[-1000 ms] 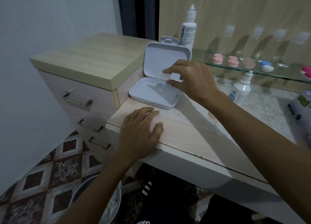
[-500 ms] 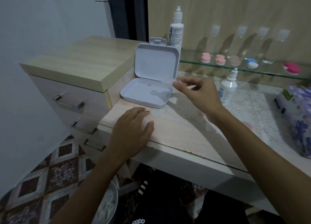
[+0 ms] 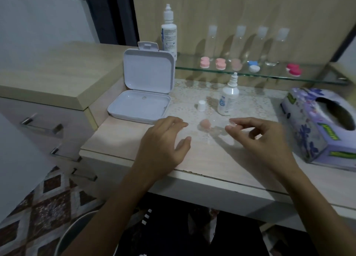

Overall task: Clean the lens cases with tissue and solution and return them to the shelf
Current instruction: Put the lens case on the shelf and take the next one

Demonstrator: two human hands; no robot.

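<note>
Hands have left the open white box since a second ago: then the right hand was reaching into it and pinching something small and clear, and the left hand lay flat near the bench edge. Now the right hand hovers further right, over the patterned part of the bench, its thumb and forefinger pinched on a small clear piece that looks like a lens-case part, though it is too blurred to be sure. The left hand has slid right as well; its fingers are spread and relaxed on the bench, gripping nothing.

Between the two hands a small pink piece sits on the bench, probably part of a lens case. Just behind it stand a small solution bottle with its nozzle bare and a white cap beside it. A tall solution bottle stands behind the box. The tissue box lies to the right, near the right hand.

Other lens cases rest in a row on the glass shelf at the back.

Judging from this, the clear piece has been brought out of the box to the working spot, and cleaning looks about to begin: solution and tissue are within reach, and nothing at the hands appears wiped or returned to the shelf yet.
</note>
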